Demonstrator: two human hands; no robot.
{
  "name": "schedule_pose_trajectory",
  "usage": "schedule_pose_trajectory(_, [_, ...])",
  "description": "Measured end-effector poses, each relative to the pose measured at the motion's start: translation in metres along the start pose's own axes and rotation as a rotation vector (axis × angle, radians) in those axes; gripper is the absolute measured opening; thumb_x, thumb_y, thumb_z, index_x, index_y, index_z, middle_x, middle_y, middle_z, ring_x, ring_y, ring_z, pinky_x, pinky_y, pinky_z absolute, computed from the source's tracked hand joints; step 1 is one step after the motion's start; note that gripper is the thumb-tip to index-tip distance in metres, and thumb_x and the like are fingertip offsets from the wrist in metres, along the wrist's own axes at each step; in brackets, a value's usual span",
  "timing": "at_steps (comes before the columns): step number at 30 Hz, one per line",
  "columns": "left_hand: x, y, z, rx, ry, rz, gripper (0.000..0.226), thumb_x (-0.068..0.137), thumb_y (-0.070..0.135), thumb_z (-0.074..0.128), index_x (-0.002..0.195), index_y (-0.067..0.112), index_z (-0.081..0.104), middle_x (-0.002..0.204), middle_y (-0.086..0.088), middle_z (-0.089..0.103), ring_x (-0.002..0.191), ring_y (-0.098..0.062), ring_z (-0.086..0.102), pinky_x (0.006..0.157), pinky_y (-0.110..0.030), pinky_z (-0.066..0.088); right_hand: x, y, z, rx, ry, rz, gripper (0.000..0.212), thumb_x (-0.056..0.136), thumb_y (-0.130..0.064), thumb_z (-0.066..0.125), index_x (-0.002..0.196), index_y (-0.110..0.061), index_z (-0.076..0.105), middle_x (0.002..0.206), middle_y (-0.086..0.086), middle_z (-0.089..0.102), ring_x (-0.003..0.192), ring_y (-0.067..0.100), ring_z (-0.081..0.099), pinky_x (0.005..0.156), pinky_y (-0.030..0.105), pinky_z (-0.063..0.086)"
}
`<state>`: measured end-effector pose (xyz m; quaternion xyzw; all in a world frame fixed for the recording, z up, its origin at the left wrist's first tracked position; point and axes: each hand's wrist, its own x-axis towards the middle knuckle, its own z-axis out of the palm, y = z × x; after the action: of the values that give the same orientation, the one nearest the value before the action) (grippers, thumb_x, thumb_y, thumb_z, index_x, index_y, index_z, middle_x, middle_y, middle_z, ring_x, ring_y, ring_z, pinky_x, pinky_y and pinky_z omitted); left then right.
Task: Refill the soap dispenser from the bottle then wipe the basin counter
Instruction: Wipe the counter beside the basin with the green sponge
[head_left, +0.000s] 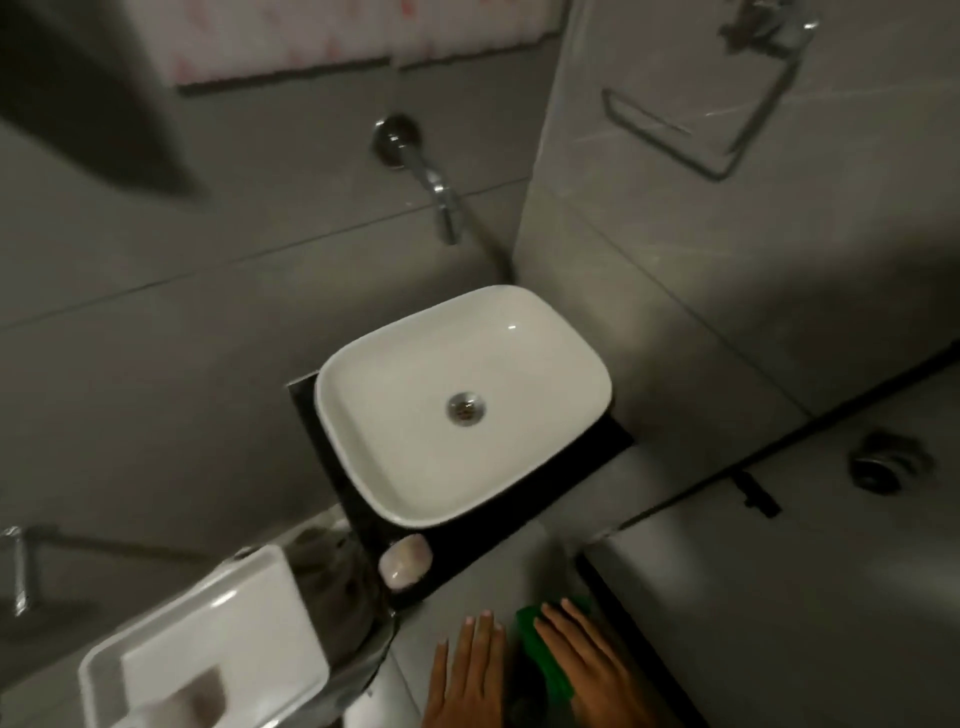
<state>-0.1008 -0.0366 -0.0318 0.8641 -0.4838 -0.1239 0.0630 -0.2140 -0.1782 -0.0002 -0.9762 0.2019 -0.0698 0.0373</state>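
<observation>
A white rectangular basin sits on a small black counter in the corner. A pale soap bar lies on the counter's front left corner. At the bottom edge, my left hand is flat with straight fingers and holds nothing. My right hand lies over a green object, fingers stretched along it. Blur hides whether the object is a cloth or a bottle. No soap dispenser shows clearly.
A chrome wall tap juts out above the basin. A metal towel ring hangs on the right wall. A white toilet cistern stands at lower left with a grey cloth beside it. A floor drain lies at the right.
</observation>
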Motion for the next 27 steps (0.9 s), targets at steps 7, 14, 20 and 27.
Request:
schedule_pose_trajectory(7, [0.149,0.055,-0.038,0.134,-0.049,0.197,0.083,0.068,0.037,0.068,0.144,0.004,0.063,0.156,-0.016,0.055,0.142,-0.033,0.055,0.119,-0.049,0.015,0.063,0.130,0.018,0.073,-0.016,0.179,0.047,0.096,-0.005,0.037,0.123,-0.006,0.075,0.130,0.009,0.071,0.123,0.033,0.066,0.117,0.028,0.032])
schedule_pose_trajectory(14, [0.287,0.050,-0.047,0.179,-0.019,0.364,0.088,0.092,0.041,0.068,0.163,0.005,0.031,0.173,-0.015,0.023,0.160,-0.035,0.025,0.125,-0.056,0.023,0.151,0.215,0.050,0.166,-0.122,0.226,0.053,0.089,-0.007,0.040,0.134,-0.005,0.066,0.141,0.012,0.064,0.134,0.035,0.058,0.106,0.047,0.052])
schedule_pose_trajectory(20, [0.315,0.034,-0.034,0.174,0.015,0.502,0.079,0.096,0.034,0.051,0.165,0.007,0.026,0.175,-0.012,0.020,0.162,-0.031,0.022,0.126,-0.054,0.025,0.196,0.242,0.099,0.174,-0.194,0.242,0.057,0.098,-0.010,0.025,0.147,-0.006,0.053,0.157,0.015,0.047,0.151,0.037,0.034,0.119,0.052,0.035])
schedule_pose_trajectory(27, [0.314,0.033,-0.031,0.117,0.000,0.518,0.081,0.100,0.042,0.046,0.168,0.011,0.016,0.177,-0.008,0.013,0.164,-0.025,0.014,0.128,-0.051,0.018,0.211,0.216,0.124,0.203,-0.127,0.303,0.055,0.103,-0.024,0.026,0.148,-0.011,0.053,0.153,0.011,0.053,0.147,0.036,0.041,0.122,0.053,0.029])
